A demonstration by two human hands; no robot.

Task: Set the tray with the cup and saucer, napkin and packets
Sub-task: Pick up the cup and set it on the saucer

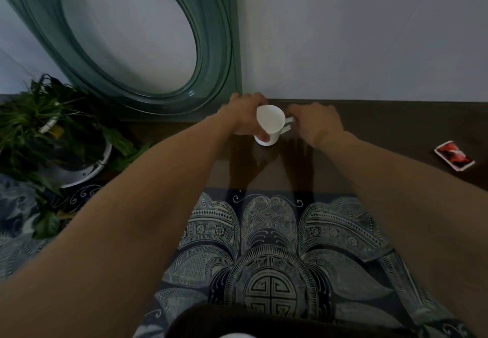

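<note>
A small white cup (270, 123) is tilted toward me over the dark table top near the wall, its open mouth facing the camera. My left hand (243, 115) wraps the cup's body from the left, thumb under its base. My right hand (315, 123) pinches the cup's handle from the right. A red and white packet (454, 156) lies flat on the table at the far right, apart from both hands. No tray, saucer or napkin shows in the head view.
A dark wooden table top (383, 126) runs along a pale wall. A patterned blue cloth (272, 245) covers the near part. A green oval-framed mirror (211, 47) leans at the back left. A potted plant (52, 131) stands at the left.
</note>
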